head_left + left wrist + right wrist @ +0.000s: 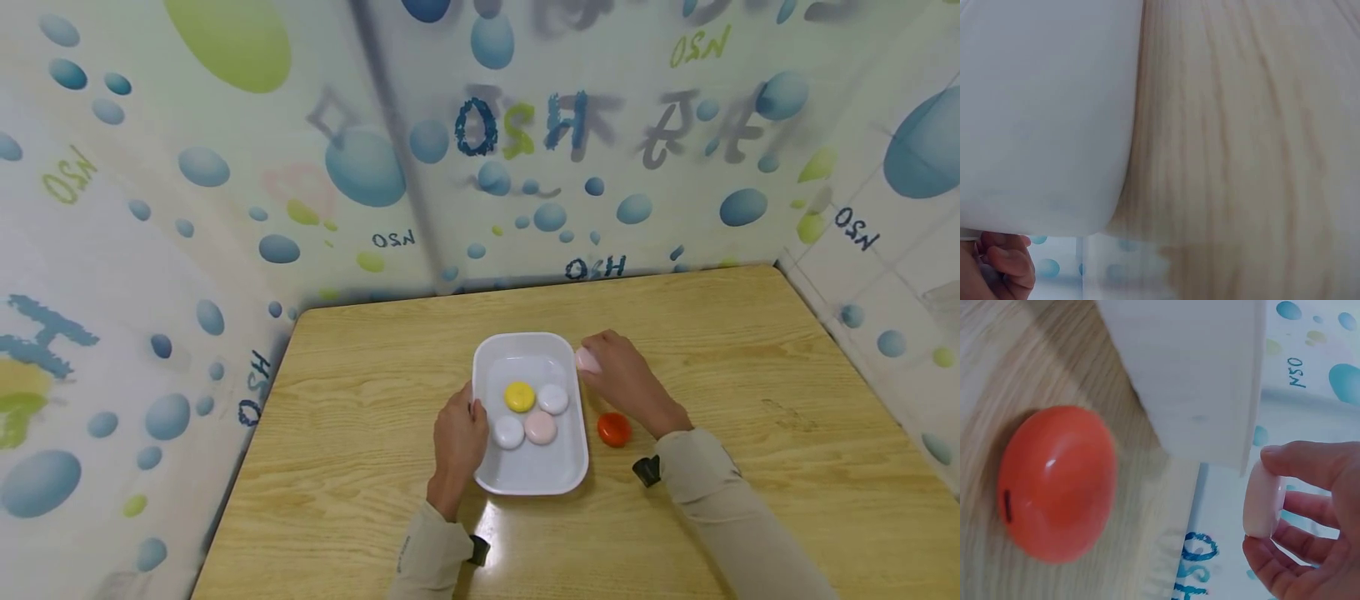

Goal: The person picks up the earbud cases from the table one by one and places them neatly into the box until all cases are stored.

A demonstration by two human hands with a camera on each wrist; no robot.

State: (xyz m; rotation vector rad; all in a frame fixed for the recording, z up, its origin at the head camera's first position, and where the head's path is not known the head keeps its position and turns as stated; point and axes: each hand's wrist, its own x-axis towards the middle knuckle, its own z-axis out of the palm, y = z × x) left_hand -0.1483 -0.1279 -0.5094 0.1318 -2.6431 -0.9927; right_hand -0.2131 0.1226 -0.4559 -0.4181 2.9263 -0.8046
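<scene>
A white tray [528, 477] stands on the wooden table. My left hand [459, 440] grips its left rim, with the thumb over the edge; in the left wrist view that hand [1007, 269] shows only partly below the tray wall. Lying in the tray are a yellow rounded disc [520, 397], two white discs [553, 398] and a pale pink disc [541, 427]. Just outside the right rim, my right hand [628, 379] pinches another pale pink disc [1263, 503] between thumb and fingers, raised off the table. A glossy red disc [1060, 484] with a small dark slot lies on the table below it.
The wooden table [345, 400] reaches back to a curtain-like wall [300, 192] with blue and green spots. Its sides meet similar patterned sheets. Dark straps [647, 472] show at both sleeves. The red disc lies close to the tray's right side.
</scene>
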